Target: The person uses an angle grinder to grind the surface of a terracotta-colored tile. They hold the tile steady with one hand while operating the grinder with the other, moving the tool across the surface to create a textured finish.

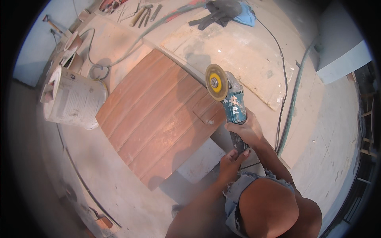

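A: Head view, centre right of the frame: what's in the hands?

B: An angle grinder (230,99) with a blue body and a yellow-centred disc, lifted just above the right corner of the brown ribbed tile (158,117). The right hand (247,131) is clenched round its body; the left hand (231,164) grips the rear end by the cable.

A: How would it handle?

B: I'd judge it heavy and stiff, front-weighted at the disc, so 2 hands on body and tail suit it, well clear of the disc. The tile looks rigid but brittle, and it's already scored near that corner.

A: Anything else around?

B: A white bucket (73,99) on its side at left, dark gloves (220,12) at top, 1 green hose (293,99) at right
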Tool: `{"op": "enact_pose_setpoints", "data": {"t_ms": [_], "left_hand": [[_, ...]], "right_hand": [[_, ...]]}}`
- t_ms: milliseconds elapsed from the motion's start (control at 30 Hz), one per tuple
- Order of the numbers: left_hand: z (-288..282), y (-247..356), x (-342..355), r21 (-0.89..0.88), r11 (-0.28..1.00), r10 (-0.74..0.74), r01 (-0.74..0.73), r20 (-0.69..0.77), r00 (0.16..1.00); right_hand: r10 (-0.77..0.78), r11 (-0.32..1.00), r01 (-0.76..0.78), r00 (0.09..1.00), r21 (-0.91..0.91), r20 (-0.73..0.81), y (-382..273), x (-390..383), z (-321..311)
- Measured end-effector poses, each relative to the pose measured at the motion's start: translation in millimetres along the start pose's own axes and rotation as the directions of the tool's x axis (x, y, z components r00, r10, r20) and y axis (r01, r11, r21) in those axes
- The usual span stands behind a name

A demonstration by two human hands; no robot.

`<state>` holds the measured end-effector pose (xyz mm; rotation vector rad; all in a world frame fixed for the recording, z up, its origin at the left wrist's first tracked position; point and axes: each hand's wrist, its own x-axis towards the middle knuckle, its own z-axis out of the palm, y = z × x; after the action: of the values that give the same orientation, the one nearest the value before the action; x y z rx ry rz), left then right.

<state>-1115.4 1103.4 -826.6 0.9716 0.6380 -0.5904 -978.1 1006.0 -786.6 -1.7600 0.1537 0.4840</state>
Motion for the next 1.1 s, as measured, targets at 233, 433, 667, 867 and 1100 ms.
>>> {"op": "enact_pose_setpoints", "data": {"t_ms": [233,433,667,867,1100], "left_hand": [[-14.5,-2.3,35.5,-0.169,0.981,0.111,-0.091,0.114,0.987],[-29.0,24.7,61.0,0.09,0.98,0.139,-0.178,0.331,0.933],[-8.4,26.4,65.1,0.471,0.787,0.409,-0.399,0.086,0.908],[23.6,32.6,88.4,0.534,0.756,0.436,-0.379,0.021,0.899],[-51.3,65.0,46.7,0.702,0.361,0.506,-0.614,0.406,0.761]], "right_hand": [[0.05,0.952,-0.09,0.989,0.292,0.142,22.5,7.3,-8.9],[0.1,0.883,-0.218,0.953,0.415,0.288,41.2,12.5,-2.9],[0.058,0.987,-0.091,0.968,0.13,0.244,22.3,24.1,-11.8],[-0.13,0.974,0.132,0.991,-0.186,0.018,9.9,42.3,-16.1],[-0.255,0.836,0.157,0.96,-0.526,-0.119,-24.4,143.5,-75.2]]}}
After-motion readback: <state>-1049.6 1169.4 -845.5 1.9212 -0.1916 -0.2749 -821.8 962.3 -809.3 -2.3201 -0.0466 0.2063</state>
